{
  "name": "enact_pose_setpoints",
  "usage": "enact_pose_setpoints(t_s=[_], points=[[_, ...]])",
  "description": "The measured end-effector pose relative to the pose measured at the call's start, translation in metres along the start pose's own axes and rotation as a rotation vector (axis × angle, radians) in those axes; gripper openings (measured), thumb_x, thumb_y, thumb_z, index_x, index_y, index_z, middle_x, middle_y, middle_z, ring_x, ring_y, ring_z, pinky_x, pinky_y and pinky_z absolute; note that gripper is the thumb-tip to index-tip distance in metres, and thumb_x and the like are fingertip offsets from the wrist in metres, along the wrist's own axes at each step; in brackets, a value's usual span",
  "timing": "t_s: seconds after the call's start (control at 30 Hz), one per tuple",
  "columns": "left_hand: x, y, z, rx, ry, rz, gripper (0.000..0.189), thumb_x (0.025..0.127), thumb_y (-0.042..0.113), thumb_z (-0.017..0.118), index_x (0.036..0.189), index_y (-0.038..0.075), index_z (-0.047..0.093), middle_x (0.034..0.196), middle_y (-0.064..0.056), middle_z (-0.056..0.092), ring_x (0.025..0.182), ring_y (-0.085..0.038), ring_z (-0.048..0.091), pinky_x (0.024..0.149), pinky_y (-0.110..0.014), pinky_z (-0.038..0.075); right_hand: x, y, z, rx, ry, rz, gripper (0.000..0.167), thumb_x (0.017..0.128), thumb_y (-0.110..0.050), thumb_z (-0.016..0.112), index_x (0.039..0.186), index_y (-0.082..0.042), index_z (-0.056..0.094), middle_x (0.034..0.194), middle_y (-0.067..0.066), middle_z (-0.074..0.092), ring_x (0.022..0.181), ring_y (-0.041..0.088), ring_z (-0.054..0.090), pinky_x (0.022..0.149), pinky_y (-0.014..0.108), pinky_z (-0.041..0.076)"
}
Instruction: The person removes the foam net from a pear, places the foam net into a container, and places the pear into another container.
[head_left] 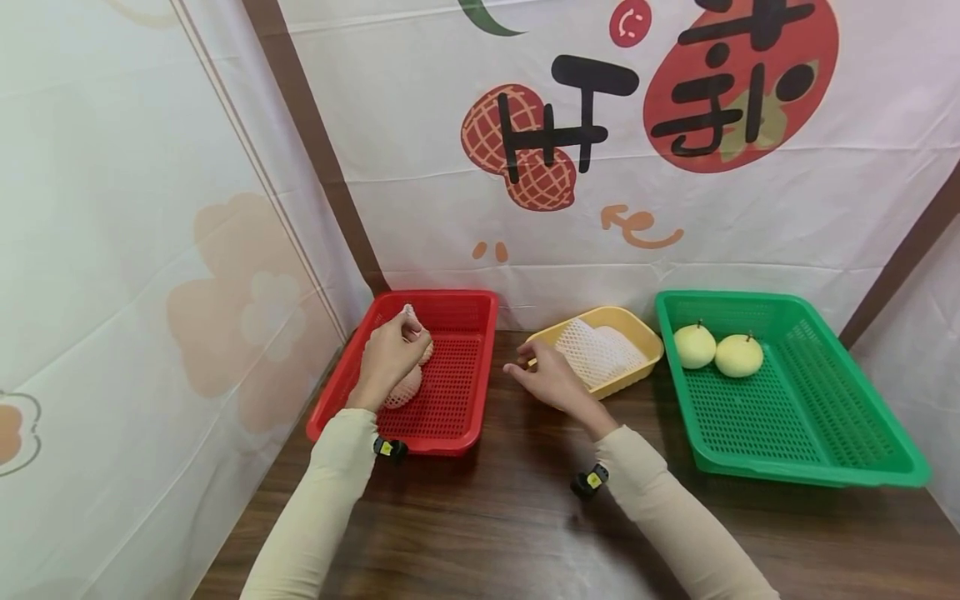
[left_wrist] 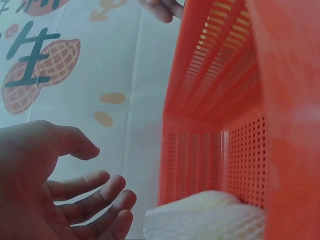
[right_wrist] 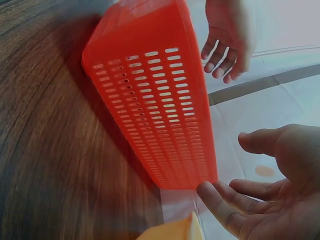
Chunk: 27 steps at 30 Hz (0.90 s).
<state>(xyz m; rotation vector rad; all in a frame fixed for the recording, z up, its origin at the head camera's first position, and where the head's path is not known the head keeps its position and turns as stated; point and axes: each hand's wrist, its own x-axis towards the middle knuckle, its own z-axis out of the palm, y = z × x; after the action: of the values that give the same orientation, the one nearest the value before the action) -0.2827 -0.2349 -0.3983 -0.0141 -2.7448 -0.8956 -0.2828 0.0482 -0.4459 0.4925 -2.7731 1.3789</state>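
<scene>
Over the red basket (head_left: 474,392) hangs my left hand (head_left: 392,354), fingers loosely bent; the left wrist view shows a gap between thumb and fingers with nothing in it. Below the hand lie pears in white foam nets, one netted pear (head_left: 405,388) nearer me and another netted pear (head_left: 427,347) partly hidden behind the fingers. In the left wrist view a netted pear (left_wrist: 205,220) sits low in the basket. My right hand (head_left: 551,377) hovers by the left end of the yellow basket (head_left: 651,343), thumb and fingers apart and holding nothing. White foam nets (head_left: 596,350) lie inside the yellow basket.
A green basket (head_left: 813,472) stands at the right with two bare pears, one pear (head_left: 694,346) beside the other pear (head_left: 738,356). The baskets stand on a dark wooden table (head_left: 487,517). A printed cloth (head_left: 420,192) hangs behind them.
</scene>
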Motion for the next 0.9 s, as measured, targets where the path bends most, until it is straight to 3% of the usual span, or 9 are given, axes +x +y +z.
enact_pose_setpoints(t_s=[0.2, 0.5, 0.63, 0.8, 0.9], points=[[0.007, -0.008, -0.008, 0.049, -0.005, -0.014, 0.037, 0.099, 0.033, 0.061, 0.121, 0.004, 0.068, 0.11, -0.015, 0.075, 0.096, -0.032, 0.071, 0.084, -0.051, 0.056, 0.004, 0.0, 0.01, -0.01, 0.013, -0.003, 0.045, 0.099, -0.031, 0.076, 0.127, 0.002, 0.065, 0.114, 0.017, 0.075, 0.103, 0.028, 0.073, 0.093, 0.044, 0.06], [0.018, -0.022, -0.016, 0.105, -0.025, -0.01, 0.044, 0.098, 0.034, 0.061, 0.125, 0.0, 0.069, 0.117, -0.02, 0.073, 0.103, -0.037, 0.068, 0.091, -0.055, 0.054, 0.008, -0.004, 0.024, 0.047, -0.008, -0.016, 0.044, 0.101, -0.027, 0.074, 0.128, 0.005, 0.064, 0.114, 0.017, 0.074, 0.108, 0.03, 0.073, 0.097, 0.045, 0.059], [0.022, -0.028, -0.016, 0.151, -0.043, 0.0, 0.047, 0.098, 0.033, 0.062, 0.127, -0.003, 0.068, 0.118, -0.024, 0.07, 0.102, -0.04, 0.066, 0.089, -0.055, 0.053, 0.01, -0.004, 0.029, 0.061, -0.008, -0.013, 0.043, 0.101, -0.028, 0.074, 0.127, 0.004, 0.065, 0.113, 0.017, 0.074, 0.107, 0.03, 0.073, 0.097, 0.045, 0.059], [0.027, -0.036, -0.016, 0.201, -0.088, 0.003, 0.051, 0.096, 0.036, 0.065, 0.128, -0.004, 0.067, 0.113, -0.025, 0.068, 0.106, -0.044, 0.064, 0.091, -0.057, 0.053, 0.012, -0.004, 0.033, 0.069, -0.016, 0.006, 0.043, 0.101, -0.031, 0.072, 0.127, 0.002, 0.065, 0.114, 0.017, 0.075, 0.107, 0.029, 0.072, 0.097, 0.045, 0.059], [0.031, -0.039, -0.015, 0.223, -0.145, -0.022, 0.055, 0.097, 0.04, 0.067, 0.131, -0.003, 0.064, 0.122, -0.026, 0.066, 0.117, -0.05, 0.062, 0.097, -0.061, 0.052, 0.014, -0.005, 0.035, 0.072, -0.028, 0.013, 0.043, 0.102, -0.032, 0.072, 0.128, 0.002, 0.064, 0.114, 0.016, 0.075, 0.106, 0.027, 0.072, 0.095, 0.043, 0.058]])
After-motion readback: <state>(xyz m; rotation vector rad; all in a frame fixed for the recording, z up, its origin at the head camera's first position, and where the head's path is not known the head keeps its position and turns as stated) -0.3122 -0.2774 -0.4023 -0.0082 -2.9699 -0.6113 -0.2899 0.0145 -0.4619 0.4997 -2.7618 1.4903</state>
